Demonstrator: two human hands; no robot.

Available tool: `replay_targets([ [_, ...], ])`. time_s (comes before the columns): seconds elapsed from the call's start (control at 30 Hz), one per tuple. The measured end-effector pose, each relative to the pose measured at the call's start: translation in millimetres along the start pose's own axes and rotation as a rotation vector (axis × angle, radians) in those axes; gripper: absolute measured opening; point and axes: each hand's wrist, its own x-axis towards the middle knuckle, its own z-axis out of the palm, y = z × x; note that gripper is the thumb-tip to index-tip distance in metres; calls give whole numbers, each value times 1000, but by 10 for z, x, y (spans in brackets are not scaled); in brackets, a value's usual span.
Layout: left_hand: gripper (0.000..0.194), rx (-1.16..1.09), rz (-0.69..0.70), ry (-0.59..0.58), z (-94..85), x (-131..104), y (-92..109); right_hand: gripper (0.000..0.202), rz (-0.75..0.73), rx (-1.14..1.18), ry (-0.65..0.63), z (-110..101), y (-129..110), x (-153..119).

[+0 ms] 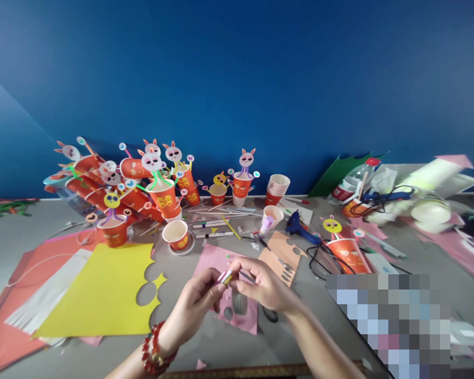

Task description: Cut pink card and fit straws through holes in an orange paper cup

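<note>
Close together over a pink paper sheet (209, 255), my two hands meet at a small bundle of short, thin pink, white and yellow sticks (225, 277). My left hand (199, 297), with red beads at its wrist, pinches the bundle from the left. The fingers of my right hand (263, 287) are closed at its other end. Something slim and grey shows between the right fingers, too blurred to name. Just under the hands lies a roll of tape (239, 302), partly covered.
Orange paper cups with animal faces (164, 197) crowd the back left. Yellow cut paper (102, 289) lies left. A stack of cups (277, 189), a blue glue gun (300, 227), cables and a bottle (353, 181) stand right of centre. A pixelated patch (395, 321) covers the lower right.
</note>
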Motion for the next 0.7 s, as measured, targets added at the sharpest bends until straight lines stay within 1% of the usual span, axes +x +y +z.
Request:
replay_targets([
  [0.13, 20, 125, -35, -29, -19, 20, 35, 4, 11, -58, 22, 18, 58, -6],
  [0.23, 18, 165, -57, -62, -37, 44, 97, 12, 14, -39, 35, 19, 151, 26],
  [0.27, 18, 155, -59, -60, -40, 54, 112, 16, 3, -38, 60, 9, 192, 38],
  [0.33, 20, 116, -59, -26, -44, 73, 124, 21, -26, -113, 157, -29, 280, 38],
  [0.4, 21, 69, -71, 16, -46, 84, 106, 16, -17, -277, 279, -87, 364, -23],
  [0.43, 22, 39, -86, 32, -47, 85, 88, 14, 13, -366, 324, -117, 402, -84],
  [0.47, 23, 6, -106, 45, -50, 83, 65, 17, 63, -436, 351, -144, 437, -167],
  [0.5, 23, -32, -124, 56, -52, 79, 40, 20, 118, -508, 350, -166, 470, -269],
  [0.57, 22, -122, -150, 72, -56, 70, -15, 19, 201, -725, 350, -191, 536, -507],
  [0.63, 21, -225, -163, 78, -54, 64, -69, 16, 224, -950, 329, -188, 605, -746],
  [0.7, 20, -311, -169, 93, -45, 67, -112, 13, 213, -1105, 305, -161, 676, -931],
])
